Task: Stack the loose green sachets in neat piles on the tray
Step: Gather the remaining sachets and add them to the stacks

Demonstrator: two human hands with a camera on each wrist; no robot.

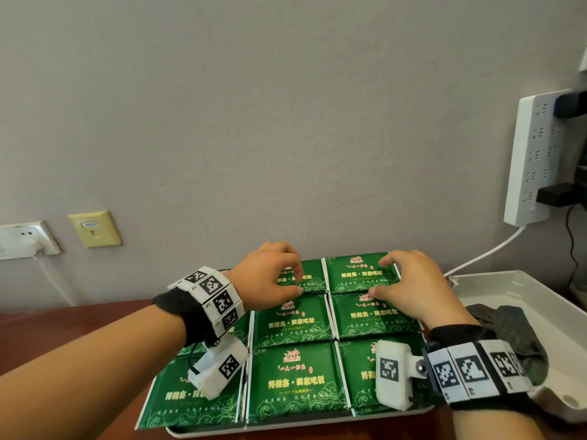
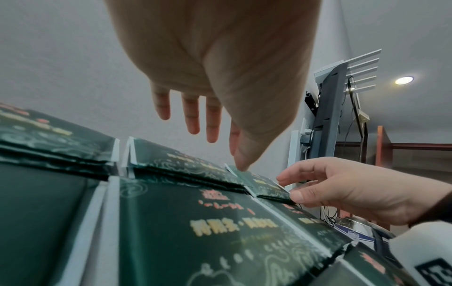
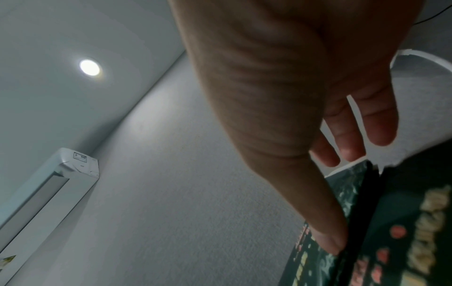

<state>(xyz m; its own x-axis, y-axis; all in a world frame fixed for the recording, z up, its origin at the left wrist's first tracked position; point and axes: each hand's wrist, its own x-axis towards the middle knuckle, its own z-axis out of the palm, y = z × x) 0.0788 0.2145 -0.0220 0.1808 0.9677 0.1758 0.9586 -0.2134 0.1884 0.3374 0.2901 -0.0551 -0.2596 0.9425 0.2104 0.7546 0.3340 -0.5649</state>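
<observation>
Green sachets with gold print lie in several piles in a three-by-three grid on a white tray (image 1: 286, 430). My left hand (image 1: 297, 282) hovers over the back middle pile (image 1: 313, 276). In the left wrist view its thumb tip touches a slightly raised corner of that pile (image 2: 176, 160), and the other fingers (image 2: 190, 116) hang straight above. My right hand (image 1: 379, 277) spans the back right pile (image 1: 359, 274), thumb against the near edge and fingers reaching over the top. The right wrist view shows those fingers (image 3: 352, 139) fairly straight over the sachet (image 3: 349, 180).
A second white tray (image 1: 508, 281) with a dark cloth (image 1: 508, 328) sits right of the sachet tray. A white power strip (image 1: 533, 154) with plugs and cables hangs on the wall behind. Both trays stand on a red-brown table (image 1: 63, 328) against the wall.
</observation>
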